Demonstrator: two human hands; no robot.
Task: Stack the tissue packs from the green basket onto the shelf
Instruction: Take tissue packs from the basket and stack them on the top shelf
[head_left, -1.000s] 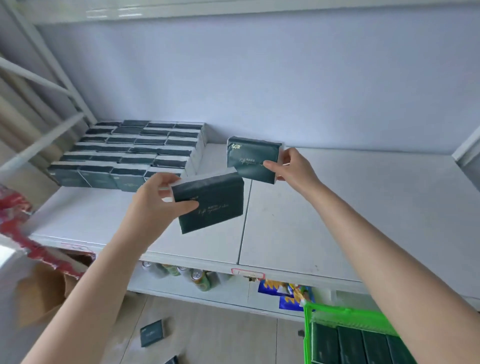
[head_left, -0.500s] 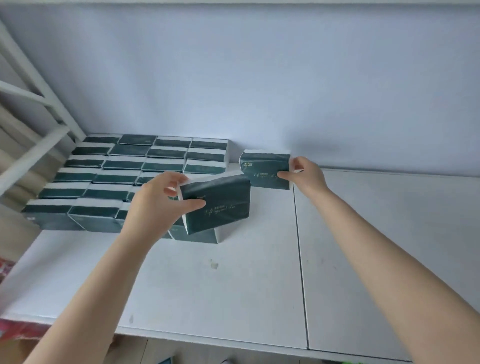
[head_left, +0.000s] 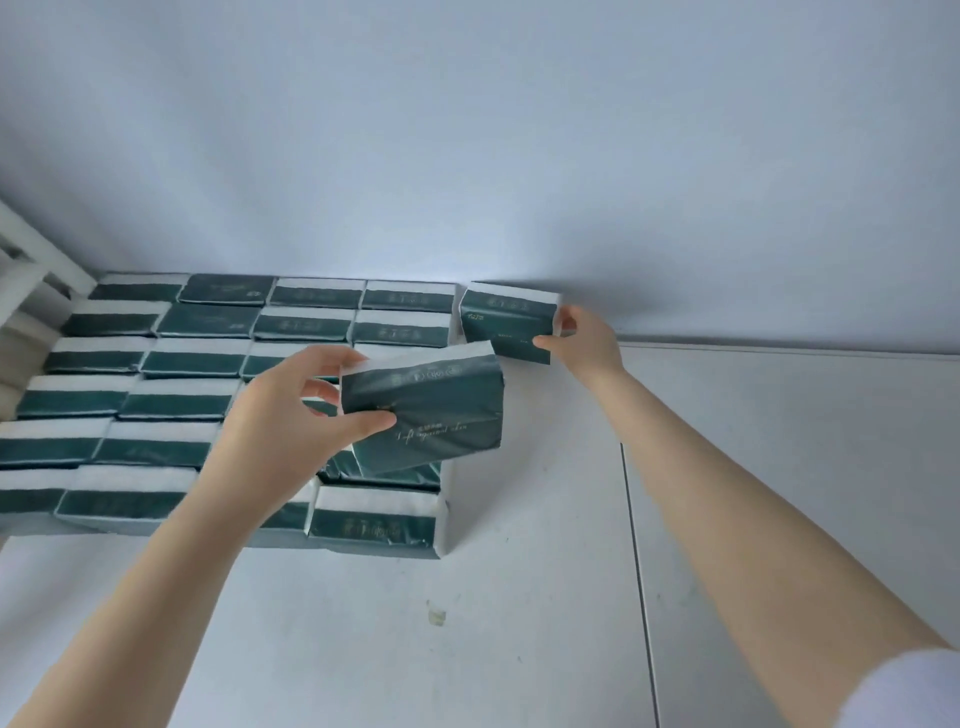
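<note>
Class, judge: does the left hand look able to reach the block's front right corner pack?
Probably yes, to touch: the corner pack lies uncovered near the left hand, but that hand grips another pack.

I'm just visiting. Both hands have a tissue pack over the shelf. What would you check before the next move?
1. Left hand grip on the tilted pack: ok, thumb in front, fingers behind.
2. Right hand pinching the rear pack at its end: ok.
3. Rear pack flat down on the shelf: cannot tell.
4. Bare shelf beside the stacked packs for the tilted pack: ok.
5. Stacked rows even: ok.
6. Green basket within reach: cannot tell, out of view.
</note>
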